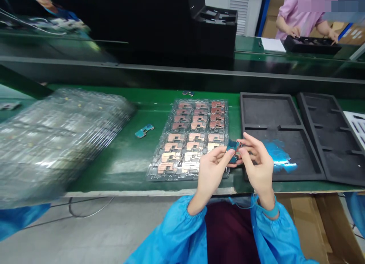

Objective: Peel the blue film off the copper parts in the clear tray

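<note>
My left hand [210,172] and my right hand [256,163] meet over the front edge of the green bench, both pinching one small blue part [233,147] between their fingertips. Just left of the hands lies a clear blister tray [171,169] with several copper-coloured parts in its pockets. Right of the hands sits a black foam tray [268,112], and peeled blue film [278,155] lies in its near compartment. Another small blue part [144,130] rests loose on the bench left of the blister tray.
A tall stack of clear blister trays [54,138] fills the left of the bench. A second black foam tray [330,138] lies at the right. Behind a black rail, black trays [216,17] are stacked, and a person in pink [302,17] works at a tray far right. Cardboard box [313,226] stands below.
</note>
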Demonstrator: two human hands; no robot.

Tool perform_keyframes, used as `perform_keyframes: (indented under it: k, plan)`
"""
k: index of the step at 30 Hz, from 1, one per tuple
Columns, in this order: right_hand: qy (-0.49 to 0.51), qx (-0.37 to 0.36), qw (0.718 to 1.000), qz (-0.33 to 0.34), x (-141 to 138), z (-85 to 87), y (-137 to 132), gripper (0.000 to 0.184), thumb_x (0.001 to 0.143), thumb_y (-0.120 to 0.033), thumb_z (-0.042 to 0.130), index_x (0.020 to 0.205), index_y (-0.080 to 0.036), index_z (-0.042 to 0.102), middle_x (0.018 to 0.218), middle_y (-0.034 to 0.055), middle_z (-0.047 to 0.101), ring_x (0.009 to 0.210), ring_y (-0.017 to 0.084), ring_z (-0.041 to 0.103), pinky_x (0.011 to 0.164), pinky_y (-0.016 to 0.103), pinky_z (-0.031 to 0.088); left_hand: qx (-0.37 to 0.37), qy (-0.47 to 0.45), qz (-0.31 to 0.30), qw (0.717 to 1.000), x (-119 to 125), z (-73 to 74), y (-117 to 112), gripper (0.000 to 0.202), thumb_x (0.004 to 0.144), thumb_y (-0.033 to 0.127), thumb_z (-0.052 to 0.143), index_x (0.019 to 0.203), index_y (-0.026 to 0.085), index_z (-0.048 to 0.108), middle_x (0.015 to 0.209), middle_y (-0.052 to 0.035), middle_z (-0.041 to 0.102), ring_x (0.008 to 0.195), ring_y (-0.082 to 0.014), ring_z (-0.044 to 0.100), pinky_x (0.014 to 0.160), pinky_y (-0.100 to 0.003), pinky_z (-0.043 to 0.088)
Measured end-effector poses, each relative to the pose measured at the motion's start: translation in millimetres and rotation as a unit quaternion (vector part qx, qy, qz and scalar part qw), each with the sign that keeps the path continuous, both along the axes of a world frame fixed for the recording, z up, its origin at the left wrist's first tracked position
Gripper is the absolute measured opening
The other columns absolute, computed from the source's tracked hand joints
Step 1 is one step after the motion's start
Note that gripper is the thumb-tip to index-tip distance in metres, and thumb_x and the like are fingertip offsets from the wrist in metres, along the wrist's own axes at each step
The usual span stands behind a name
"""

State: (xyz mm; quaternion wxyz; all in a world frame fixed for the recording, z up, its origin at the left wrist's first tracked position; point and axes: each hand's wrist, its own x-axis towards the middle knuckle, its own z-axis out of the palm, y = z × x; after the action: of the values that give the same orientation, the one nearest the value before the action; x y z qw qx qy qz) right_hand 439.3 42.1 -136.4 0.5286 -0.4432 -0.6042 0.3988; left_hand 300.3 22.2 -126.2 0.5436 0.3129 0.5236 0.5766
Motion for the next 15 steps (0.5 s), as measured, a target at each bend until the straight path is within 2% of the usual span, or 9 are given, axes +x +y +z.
perform_keyframes:
  k: [4,6,9,12,15]
  plan:
    - [-0.088,0.117,0.989,-0.012,4.8,4.5,5.6,0.018,0.104,-0.026,0.072,0.119,-0.027,0.082,0.118,0.0081,0.078,0.097,0.021,0.077,0.067,0.029,0.070,0.002,0.022,0.015,1.000,1.7,0.1,-4.4,0.041,0.080,0.056,0.090,0.087,0.017,0.079,0.078,-0.0034,0.081,0.061,-0.0242,0.080,0.061,-0.036,0.072]
    - [-0.120,0.163,0.979,-0.034,6.0,4.8,6.0,0.020,0.104,-0.022,0.072,0.119,-0.028,0.083,0.115,0.0081,0.079,0.099,0.022,0.077,0.073,0.033,0.070,0.003,0.033,0.011,0.999,2.7,2.1,-6.6,0.040,0.082,0.056,0.088,0.090,0.017,0.082,0.082,-0.0044,0.082,0.063,-0.0252,0.081,0.061,-0.035,0.072]
    - [-0.174,0.211,0.959,-0.066,7.4,4.9,4.4,0.025,0.104,-0.020,0.071,0.123,-0.030,0.083,0.115,0.0084,0.080,0.101,0.024,0.076,0.082,0.039,0.070,0.014,0.046,0.000,0.999,3.1,5.1,-10.3,0.037,0.087,0.054,0.084,0.100,0.019,0.086,0.092,-0.0064,0.084,0.076,-0.0283,0.084,0.064,-0.035,0.072]
    - [-0.213,0.248,0.941,-0.085,9.6,7.2,2.6,0.027,0.103,-0.016,0.071,0.122,-0.032,0.083,0.114,0.0083,0.080,0.099,0.024,0.076,0.078,0.038,0.069,0.028,0.059,-0.004,0.998,2.0,5.0,-15.0,0.036,0.090,0.052,0.082,0.107,0.020,0.088,0.098,-0.0068,0.085,0.080,-0.0271,0.084,0.067,-0.035,0.073]
    - [-0.235,0.265,0.932,-0.074,11.7,12.0,1.5,0.032,0.104,-0.013,0.069,0.126,-0.032,0.081,0.116,0.0085,0.078,0.097,0.022,0.074,0.076,0.035,0.067,0.034,0.081,-0.002,0.996,0.0,3.0,-19.9,0.037,0.092,0.052,0.081,0.111,0.021,0.088,0.104,-0.0074,0.086,0.079,-0.0253,0.082,0.071,-0.036,0.073]
